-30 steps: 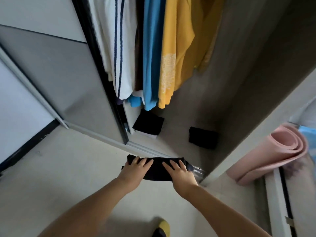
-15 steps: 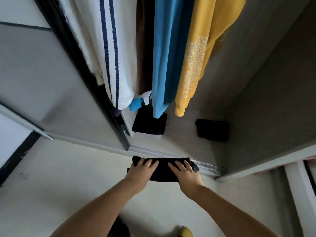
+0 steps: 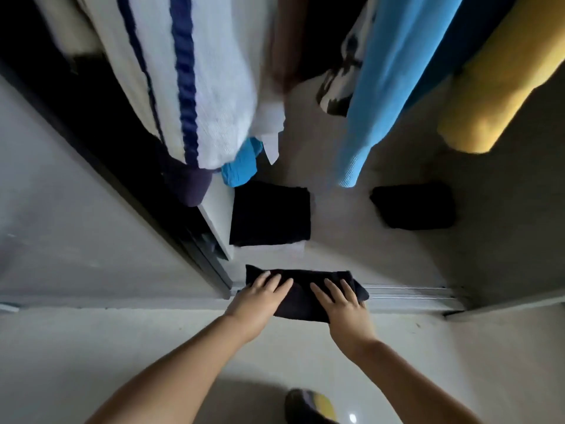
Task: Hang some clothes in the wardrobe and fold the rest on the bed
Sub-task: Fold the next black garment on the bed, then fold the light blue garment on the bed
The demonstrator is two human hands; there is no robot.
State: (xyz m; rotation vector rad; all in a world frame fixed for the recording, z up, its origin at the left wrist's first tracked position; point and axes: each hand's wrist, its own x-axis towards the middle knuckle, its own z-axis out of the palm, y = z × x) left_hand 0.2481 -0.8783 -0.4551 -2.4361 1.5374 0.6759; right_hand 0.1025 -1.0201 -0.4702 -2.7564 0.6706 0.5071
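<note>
Currently, head view, entries run left to right across the frame.
Sliding door (image 3: 76, 209): grey panel with a dark edge, fills the left side; its lower corner ends just left of the hands.
Striped garment (image 3: 189, 87): white with navy stripes, hangs at upper left; a dark navy hem (image 3: 189, 185) and a bright blue cuff (image 3: 241, 166) show beneath it.
Left hand (image 3: 260, 298): lower centre, fingers straight and spread flat on top of the folded dark cloth; thumb hidden, so I cannot tell whether it hooks under.
Folded dark cloth (image 3: 301, 296): task item, a long flat rectangle held between both hands, over the wardrobe's bottom track (image 3: 412, 293) at the threshold.
Square black stack (image 3: 270, 214): lies on the wardrobe floor just behind the held cloth, on a white layer that shows at its near edge.
Right hand (image 3: 342, 307): lower centre, fingers straight on top of the cloth's right part, its right end sticking out past them.
Patterned garment (image 3: 342, 84): dark and white, partly hidden by the blue one.
Blue garment (image 3: 391, 87): hangs from upper centre, hem above the open floor between the two black piles.
Black pile (image 3: 412, 206): right of centre on the wardrobe floor, well apart from the square stack.
Yellow garment (image 3: 495, 81): upper right.
Foot (image 3: 312, 407): bottom centre, dark and yellow footwear on pale floor.
</note>
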